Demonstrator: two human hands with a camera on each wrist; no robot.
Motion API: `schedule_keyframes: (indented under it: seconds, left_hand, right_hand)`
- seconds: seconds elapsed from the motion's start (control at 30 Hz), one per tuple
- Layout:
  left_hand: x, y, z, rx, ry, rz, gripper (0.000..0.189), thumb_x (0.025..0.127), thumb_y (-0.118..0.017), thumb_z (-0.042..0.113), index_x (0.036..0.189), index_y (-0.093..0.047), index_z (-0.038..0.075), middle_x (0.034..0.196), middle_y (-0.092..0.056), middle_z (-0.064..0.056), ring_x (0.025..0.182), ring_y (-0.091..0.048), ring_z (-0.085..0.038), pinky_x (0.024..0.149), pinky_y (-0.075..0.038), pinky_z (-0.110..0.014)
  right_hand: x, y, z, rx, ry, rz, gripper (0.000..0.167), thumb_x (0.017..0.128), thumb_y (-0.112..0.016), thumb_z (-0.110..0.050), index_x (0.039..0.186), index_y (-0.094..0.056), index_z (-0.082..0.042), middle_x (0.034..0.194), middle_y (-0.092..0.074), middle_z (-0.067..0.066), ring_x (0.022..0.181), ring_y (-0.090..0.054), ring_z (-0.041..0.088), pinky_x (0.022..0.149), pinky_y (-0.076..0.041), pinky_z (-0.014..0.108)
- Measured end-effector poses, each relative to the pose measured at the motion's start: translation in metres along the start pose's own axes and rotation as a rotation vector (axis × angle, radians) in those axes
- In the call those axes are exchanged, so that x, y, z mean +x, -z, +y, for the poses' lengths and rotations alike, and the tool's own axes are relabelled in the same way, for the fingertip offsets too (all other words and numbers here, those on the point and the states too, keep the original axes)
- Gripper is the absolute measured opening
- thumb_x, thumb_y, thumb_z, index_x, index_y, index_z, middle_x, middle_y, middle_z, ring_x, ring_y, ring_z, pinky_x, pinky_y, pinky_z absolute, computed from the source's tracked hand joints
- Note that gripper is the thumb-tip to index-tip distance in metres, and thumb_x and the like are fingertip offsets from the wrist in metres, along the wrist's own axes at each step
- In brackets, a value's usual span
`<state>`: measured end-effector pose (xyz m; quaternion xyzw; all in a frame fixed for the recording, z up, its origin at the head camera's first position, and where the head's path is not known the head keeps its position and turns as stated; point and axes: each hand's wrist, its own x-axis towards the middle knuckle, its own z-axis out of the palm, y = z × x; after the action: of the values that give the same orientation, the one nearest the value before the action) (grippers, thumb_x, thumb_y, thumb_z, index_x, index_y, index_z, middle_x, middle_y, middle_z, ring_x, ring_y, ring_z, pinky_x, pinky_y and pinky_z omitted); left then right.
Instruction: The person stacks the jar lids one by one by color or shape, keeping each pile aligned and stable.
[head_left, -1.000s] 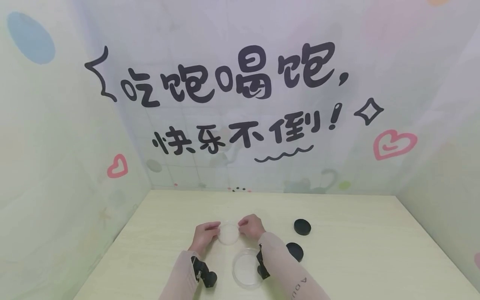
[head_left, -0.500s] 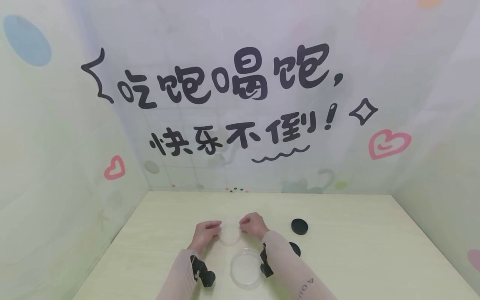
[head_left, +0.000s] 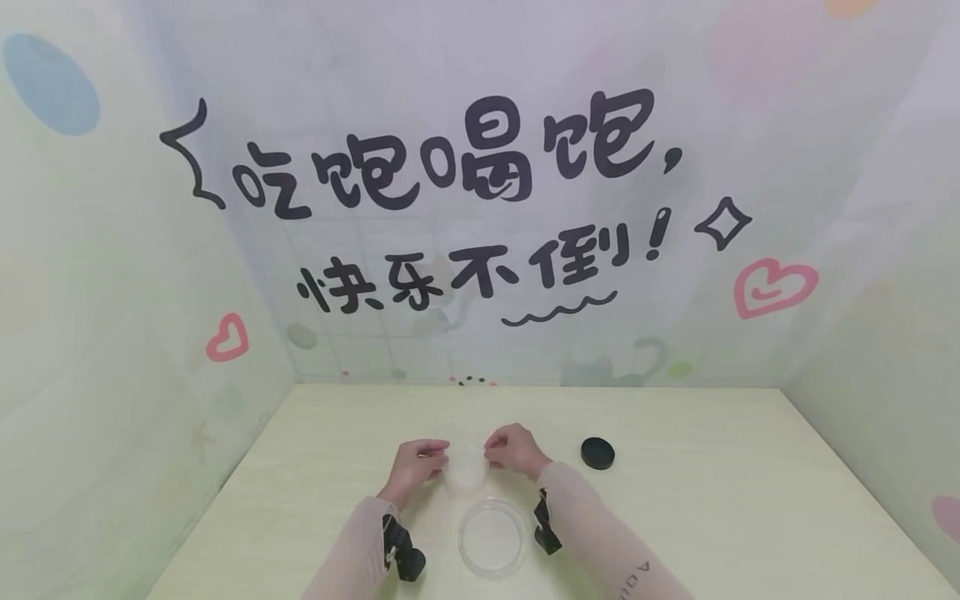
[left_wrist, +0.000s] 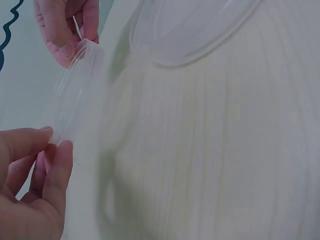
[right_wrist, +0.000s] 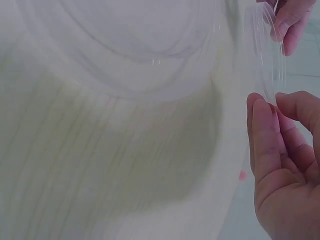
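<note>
Both hands hold a clear, shallow, round plastic lid (head_left: 467,468) between them, one at each side. My left hand (head_left: 412,470) pinches its rim between thumb and fingers. On the opposite edge, my right hand (head_left: 519,452) pinches the rim too. In the left wrist view the lid (left_wrist: 79,95) is seen nearly edge-on, raised off the table and showing ridged rim lines. A larger clear round dish (head_left: 492,538) lies on the table between the forearms, nearer to me. Its edge (right_wrist: 150,95) fills the upper part of the right wrist view.
A round black lid (head_left: 597,453) lies on the pale wooden table (head_left: 720,500), right of the right hand. Printed cloth walls (head_left: 480,350) with black lettering enclose the table at the back and both sides.
The hands and the held lid have shifted slightly right in the head view. A second black disc, visible earlier beside the right sleeve, is now hidden by it. Both grips stay the same.
</note>
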<state>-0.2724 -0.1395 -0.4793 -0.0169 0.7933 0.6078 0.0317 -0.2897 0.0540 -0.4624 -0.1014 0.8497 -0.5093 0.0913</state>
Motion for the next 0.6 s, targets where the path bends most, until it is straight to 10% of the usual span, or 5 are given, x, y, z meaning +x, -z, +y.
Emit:
schedule_keyframes:
  seconds: [0.6]
  left_hand:
    - [-0.008, -0.006, 0.009, 0.005, -0.063, -0.07, 0.028, 0.076, -0.06, -0.002, 0.103, -0.059, -0.008, 0.087, -0.058, -0.01, 0.076, -0.056, -0.016, 0.072, -0.05, -0.032]
  right_hand:
    - [-0.012, 0.009, 0.007, 0.009, 0.045, -0.01, 0.005, 0.076, -0.062, 0.002, 0.08, -0.06, 0.004, 0.07, -0.057, 0.005, 0.062, -0.058, 0.013, 0.058, -0.051, 0.024]
